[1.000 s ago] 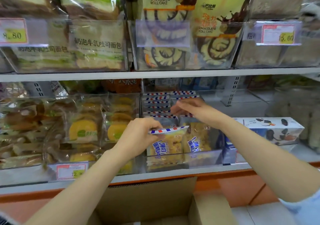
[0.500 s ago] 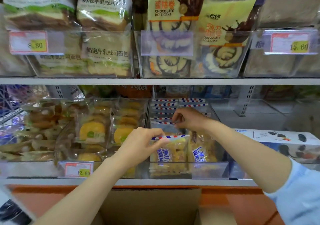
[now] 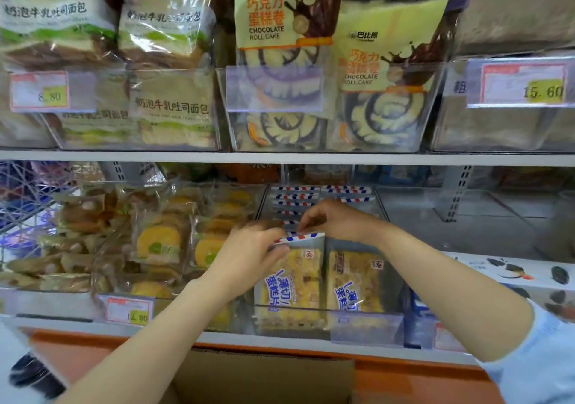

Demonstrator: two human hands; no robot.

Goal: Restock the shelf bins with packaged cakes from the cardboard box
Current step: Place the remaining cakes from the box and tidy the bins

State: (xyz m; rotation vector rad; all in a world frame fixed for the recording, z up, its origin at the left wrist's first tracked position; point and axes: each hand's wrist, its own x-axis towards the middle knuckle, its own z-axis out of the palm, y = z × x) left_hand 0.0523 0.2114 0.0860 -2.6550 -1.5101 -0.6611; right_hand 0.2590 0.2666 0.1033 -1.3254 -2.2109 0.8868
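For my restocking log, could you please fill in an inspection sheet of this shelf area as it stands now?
Surface: lower shelf, white-edged, carrying clear bins.
Job's things: sliced-cake packs upright in the middle bin; cardboard box below the shelf.
Clutter: nothing seen.
Grips: left hand pinches the striped top edge of the front pack; right hand appears to pinch it too.
Cables: nothing seen.
Surroundings: chocolate roll cakes and toast bread above; round cakes left; price tags.

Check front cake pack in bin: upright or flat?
Upright: the cake pack stands on end in the bin, label facing out, left hand gripping its top.
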